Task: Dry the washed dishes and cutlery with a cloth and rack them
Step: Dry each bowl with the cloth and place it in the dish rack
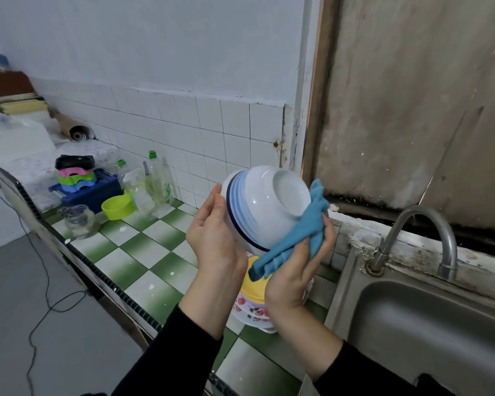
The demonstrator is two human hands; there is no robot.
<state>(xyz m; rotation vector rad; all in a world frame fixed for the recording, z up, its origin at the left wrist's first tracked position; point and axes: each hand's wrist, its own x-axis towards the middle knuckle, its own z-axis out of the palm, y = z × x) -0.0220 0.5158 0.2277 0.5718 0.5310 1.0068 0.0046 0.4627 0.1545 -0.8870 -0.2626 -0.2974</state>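
Two hands are in view, a left hand and a right hand. There is one striped bowl and one cloth. One sink has one tap. The counter bears one stack of dishes, at least two with the rest hidden, one jar, one green tub, one spray bottle, two green-capped bottles, and one crate holding four stacked plastic pieces. One roll lies by the wall and one cable on the floor.

Two long black sleeves
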